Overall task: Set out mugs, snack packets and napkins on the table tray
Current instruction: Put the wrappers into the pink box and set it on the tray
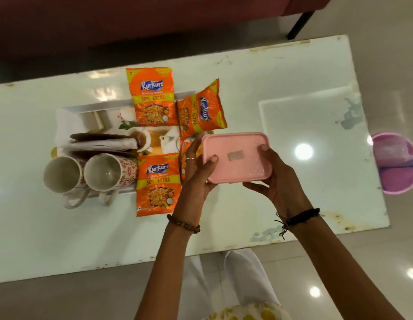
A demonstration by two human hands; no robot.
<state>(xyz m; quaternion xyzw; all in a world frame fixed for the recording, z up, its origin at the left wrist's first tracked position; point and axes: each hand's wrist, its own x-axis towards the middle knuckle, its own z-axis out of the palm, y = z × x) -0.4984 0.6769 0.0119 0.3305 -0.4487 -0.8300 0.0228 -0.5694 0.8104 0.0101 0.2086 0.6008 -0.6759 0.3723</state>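
Observation:
A pink lidded plastic box (pixel 236 155) is held above the table by both hands: my left hand (pixel 196 172) grips its left end, my right hand (pixel 279 181) its right and near edge. Left of it lies the white printed tray (pixel 90 107). On the tray are two white mugs with red flowers, one (pixel 62 174) at the left and one (pixel 106 172) beside it, both on their sides. Folded white napkins (pixel 104 144) lie behind the mugs. Three orange snack packets rest on the tray's right part: far (pixel 152 95), right (pixel 200 109), near (pixel 158 183). A further packet is mostly hidden behind my left hand.
The white glass-topped table (pixel 281 77) has chipped edges. A pink bucket (pixel 397 162) stands on the floor to the right. A dark red sofa (pixel 131 17) runs behind the table. My white trousers show below the near edge.

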